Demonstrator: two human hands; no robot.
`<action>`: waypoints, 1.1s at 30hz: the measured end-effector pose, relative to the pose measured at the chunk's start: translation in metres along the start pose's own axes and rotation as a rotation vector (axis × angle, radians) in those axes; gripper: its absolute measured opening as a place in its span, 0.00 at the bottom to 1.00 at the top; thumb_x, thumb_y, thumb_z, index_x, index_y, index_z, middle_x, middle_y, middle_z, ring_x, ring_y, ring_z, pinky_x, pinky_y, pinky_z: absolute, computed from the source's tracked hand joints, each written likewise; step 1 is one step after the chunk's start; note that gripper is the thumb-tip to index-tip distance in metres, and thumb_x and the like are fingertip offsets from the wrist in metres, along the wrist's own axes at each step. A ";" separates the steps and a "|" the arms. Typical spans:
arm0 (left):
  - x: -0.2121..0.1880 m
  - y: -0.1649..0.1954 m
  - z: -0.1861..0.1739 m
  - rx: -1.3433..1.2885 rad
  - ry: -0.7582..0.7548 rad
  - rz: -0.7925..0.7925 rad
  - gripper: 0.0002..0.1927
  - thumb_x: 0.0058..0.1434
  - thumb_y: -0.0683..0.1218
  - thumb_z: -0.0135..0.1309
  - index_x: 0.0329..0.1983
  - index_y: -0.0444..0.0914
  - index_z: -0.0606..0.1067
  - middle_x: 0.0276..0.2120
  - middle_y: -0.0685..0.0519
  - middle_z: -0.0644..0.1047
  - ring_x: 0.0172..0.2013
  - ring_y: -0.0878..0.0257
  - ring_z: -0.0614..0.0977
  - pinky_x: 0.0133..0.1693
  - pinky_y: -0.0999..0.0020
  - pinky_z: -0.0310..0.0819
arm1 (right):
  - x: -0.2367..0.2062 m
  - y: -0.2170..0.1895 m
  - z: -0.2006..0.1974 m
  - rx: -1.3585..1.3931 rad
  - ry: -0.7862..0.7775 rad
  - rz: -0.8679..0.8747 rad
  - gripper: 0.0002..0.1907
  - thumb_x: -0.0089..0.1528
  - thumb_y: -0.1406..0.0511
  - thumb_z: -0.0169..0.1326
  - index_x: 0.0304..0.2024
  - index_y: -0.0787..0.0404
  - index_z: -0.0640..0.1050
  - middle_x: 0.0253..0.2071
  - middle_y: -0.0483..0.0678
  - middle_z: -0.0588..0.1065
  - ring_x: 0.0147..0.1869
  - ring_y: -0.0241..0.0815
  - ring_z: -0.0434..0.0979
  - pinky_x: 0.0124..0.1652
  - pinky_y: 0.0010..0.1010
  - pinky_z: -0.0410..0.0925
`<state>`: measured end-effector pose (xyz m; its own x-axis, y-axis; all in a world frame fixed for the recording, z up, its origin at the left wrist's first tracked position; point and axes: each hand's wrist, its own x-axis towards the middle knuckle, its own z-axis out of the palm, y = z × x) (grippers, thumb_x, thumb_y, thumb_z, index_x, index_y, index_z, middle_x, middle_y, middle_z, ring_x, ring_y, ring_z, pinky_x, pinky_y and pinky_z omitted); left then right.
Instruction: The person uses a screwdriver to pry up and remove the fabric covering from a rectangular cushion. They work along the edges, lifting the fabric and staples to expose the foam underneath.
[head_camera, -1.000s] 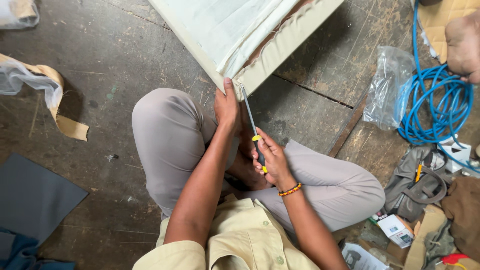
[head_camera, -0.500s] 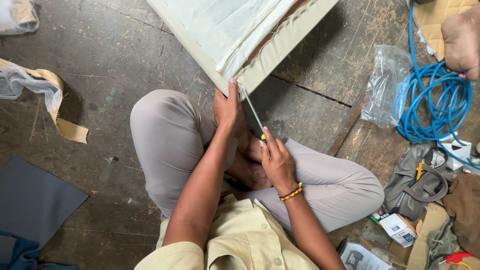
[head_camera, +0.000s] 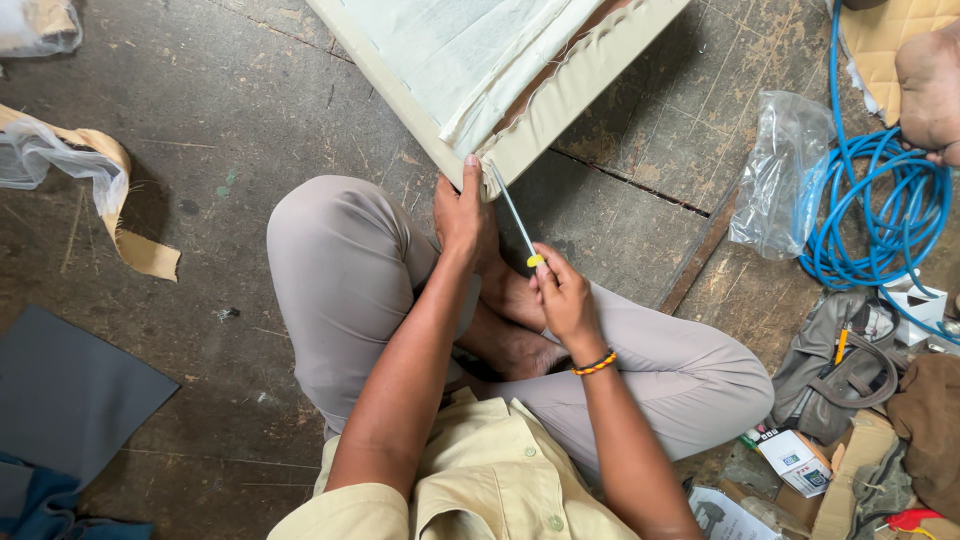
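A coiled blue hose (head_camera: 880, 215) and a clear plastic bag (head_camera: 785, 170) lie at the right of the frame, a grey bag (head_camera: 850, 365) below them, a dark mat (head_camera: 70, 395) at lower left. The left hand (head_camera: 462, 215) grips the corner of the cream upholstered panel (head_camera: 560, 90) at top centre. The right hand (head_camera: 565, 295) is closed round the yellow handle of a screwdriver (head_camera: 515, 220), whose shaft runs up-left, tip at the panel's corner
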<state>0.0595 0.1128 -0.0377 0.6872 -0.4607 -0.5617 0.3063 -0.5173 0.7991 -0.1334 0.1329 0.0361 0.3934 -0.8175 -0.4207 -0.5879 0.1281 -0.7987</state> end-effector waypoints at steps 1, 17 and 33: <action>0.000 0.000 0.000 0.009 0.000 -0.009 0.36 0.63 0.69 0.48 0.53 0.33 0.77 0.46 0.37 0.82 0.50 0.45 0.83 0.53 0.55 0.71 | 0.003 0.002 -0.003 0.292 -0.095 0.139 0.18 0.71 0.64 0.48 0.63 0.60 0.74 0.29 0.46 0.74 0.26 0.38 0.72 0.28 0.30 0.68; -0.002 0.000 0.002 -0.019 0.005 0.000 0.35 0.64 0.67 0.49 0.52 0.32 0.76 0.44 0.38 0.82 0.47 0.48 0.83 0.51 0.56 0.72 | 0.002 0.005 0.031 0.447 -0.079 0.287 0.17 0.73 0.56 0.44 0.48 0.62 0.73 0.23 0.43 0.69 0.21 0.36 0.66 0.22 0.30 0.63; -0.006 0.005 -0.001 0.005 0.034 -0.007 0.36 0.63 0.67 0.50 0.54 0.31 0.72 0.39 0.40 0.80 0.40 0.50 0.83 0.46 0.56 0.73 | 0.001 0.007 0.036 1.236 -0.333 0.388 0.22 0.72 0.50 0.38 0.50 0.61 0.70 0.27 0.46 0.68 0.25 0.37 0.68 0.27 0.31 0.66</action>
<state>0.0575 0.1136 -0.0302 0.7070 -0.4325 -0.5595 0.3080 -0.5239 0.7941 -0.1119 0.1533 0.0143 0.6043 -0.4602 -0.6504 0.2517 0.8848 -0.3921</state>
